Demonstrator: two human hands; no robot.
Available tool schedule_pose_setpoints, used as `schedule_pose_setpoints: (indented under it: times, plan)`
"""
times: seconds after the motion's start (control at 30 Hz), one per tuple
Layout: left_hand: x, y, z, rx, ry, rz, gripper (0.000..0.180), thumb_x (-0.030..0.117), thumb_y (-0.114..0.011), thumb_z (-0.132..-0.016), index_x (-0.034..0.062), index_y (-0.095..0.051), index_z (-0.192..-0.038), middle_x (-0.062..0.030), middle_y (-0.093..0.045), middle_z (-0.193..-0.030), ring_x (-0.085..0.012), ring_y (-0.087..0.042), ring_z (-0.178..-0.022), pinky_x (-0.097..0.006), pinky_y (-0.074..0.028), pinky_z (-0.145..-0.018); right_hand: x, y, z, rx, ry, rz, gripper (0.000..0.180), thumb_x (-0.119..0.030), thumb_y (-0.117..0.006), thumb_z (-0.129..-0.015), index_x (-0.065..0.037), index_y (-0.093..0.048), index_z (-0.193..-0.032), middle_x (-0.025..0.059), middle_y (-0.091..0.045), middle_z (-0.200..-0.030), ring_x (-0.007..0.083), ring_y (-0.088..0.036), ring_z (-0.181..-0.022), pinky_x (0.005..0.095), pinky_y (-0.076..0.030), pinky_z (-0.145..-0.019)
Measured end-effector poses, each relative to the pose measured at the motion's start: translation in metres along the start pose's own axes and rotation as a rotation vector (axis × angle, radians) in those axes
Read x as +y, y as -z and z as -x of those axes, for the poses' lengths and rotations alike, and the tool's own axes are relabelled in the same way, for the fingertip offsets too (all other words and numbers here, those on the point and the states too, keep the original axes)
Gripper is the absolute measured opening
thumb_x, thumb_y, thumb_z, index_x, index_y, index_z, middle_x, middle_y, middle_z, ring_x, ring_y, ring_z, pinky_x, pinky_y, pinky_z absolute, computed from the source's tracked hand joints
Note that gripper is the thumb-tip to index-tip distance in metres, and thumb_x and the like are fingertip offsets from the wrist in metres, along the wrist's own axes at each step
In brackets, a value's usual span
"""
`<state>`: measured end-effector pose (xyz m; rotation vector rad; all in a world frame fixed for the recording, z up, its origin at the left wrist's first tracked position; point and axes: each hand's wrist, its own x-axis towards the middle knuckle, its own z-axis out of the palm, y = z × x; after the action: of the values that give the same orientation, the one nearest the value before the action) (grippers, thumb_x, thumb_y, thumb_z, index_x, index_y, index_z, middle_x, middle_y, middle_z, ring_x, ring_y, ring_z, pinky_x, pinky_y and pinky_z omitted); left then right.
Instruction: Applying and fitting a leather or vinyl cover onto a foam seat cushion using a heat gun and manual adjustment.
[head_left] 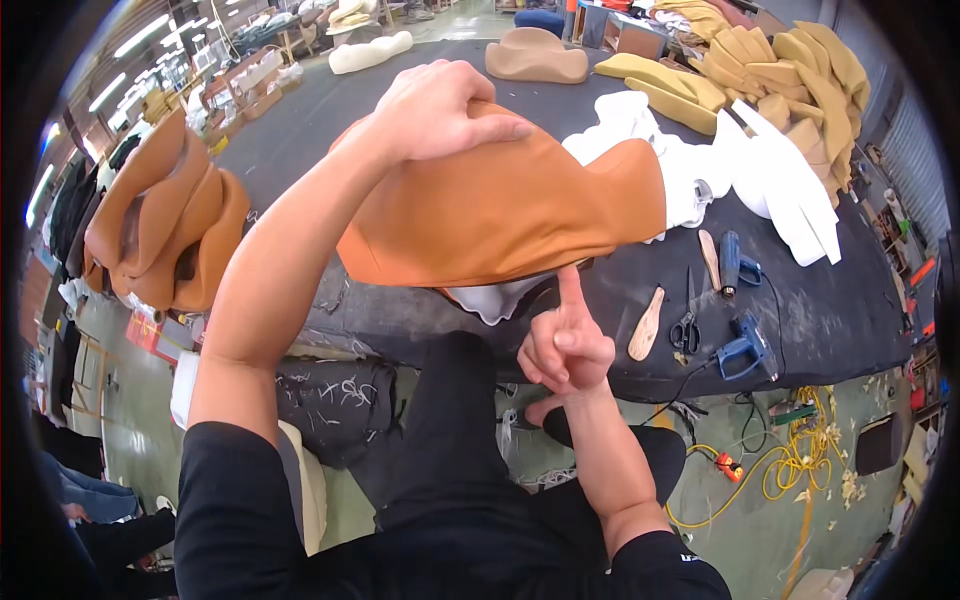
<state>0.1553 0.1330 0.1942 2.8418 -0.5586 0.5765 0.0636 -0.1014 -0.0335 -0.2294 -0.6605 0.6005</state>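
Note:
An orange leather-covered cushion point(510, 210) with white lining showing at its lower edge and right end is held up above the black worktable point(820, 300). My left hand point(440, 105) lies on top of its upper left end, fingers pressed over the leather. My right hand point(563, 345) is below the cushion's front edge, index finger pointing up and touching the underside near the white lining, the other fingers curled.
On the table to the right lie a wooden tool point(647, 323), scissors point(685, 330) and two blue power tools point(742, 347). White fabric pieces point(780, 180) and yellow foam shapes point(770, 70) sit behind. Finished orange covers point(160, 225) are stacked at left. Yellow cable point(790, 460) lies on the floor.

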Motion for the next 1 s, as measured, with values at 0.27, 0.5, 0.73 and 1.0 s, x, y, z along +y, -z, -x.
schedule_pose_setpoints:
  times: [0.27,0.5,0.73,1.0]
  plan:
    - [-0.004,-0.005,-0.026,0.044,-0.007,0.039,0.061,0.063,-0.076,-0.081,0.0027,-0.075,-0.071,-0.0134,-0.065,-0.064,-0.0321,-0.063,-0.065,-0.044,-0.050,-0.066,0.009,-0.002,-0.039,-0.035,0.092,0.035,0.094,0.003,-0.053,-0.094,-0.025,-0.005,-0.170,0.0328,-0.069,-0.098,0.0140,-0.048,-0.039,0.0357,-0.058,-0.055]
    - [-0.005,-0.008,-0.035,0.047,0.034,0.065,0.062,0.065,-0.077,-0.079,0.0033,-0.076,-0.071,-0.0125,-0.066,-0.065,-0.0320,-0.064,-0.065,-0.044,-0.050,-0.066,0.003,-0.007,-0.058,-0.106,0.020,-0.239,0.079,0.000,-0.054,-0.094,-0.018,-0.023,-0.165,0.0285,-0.067,-0.088,0.0120,-0.046,-0.039,0.0371,-0.057,-0.052]
    - [-0.002,-0.008,-0.037,0.029,0.057,0.047,0.062,0.066,-0.077,-0.077,0.0039,-0.077,-0.072,-0.0129,-0.067,-0.067,-0.0308,-0.066,-0.069,-0.043,-0.051,-0.068,-0.001,-0.021,-0.068,0.174,-0.080,0.489,0.073,-0.002,-0.061,-0.093,0.006,-0.026,-0.157,0.0290,-0.071,-0.086,0.0099,-0.044,-0.038,0.0296,-0.051,-0.046]
    - [-0.001,-0.005,-0.040,0.023,-0.009,0.016,0.064,0.068,-0.077,-0.076,0.0045,-0.077,-0.072,-0.0128,-0.069,-0.068,-0.0315,-0.068,-0.071,-0.044,-0.052,-0.070,0.010,-0.028,-0.073,0.177,-0.215,0.600,0.073,-0.004,-0.069,-0.091,0.005,-0.033,-0.154,0.0149,-0.065,-0.070,0.0110,-0.048,-0.043,0.0246,-0.040,-0.042]
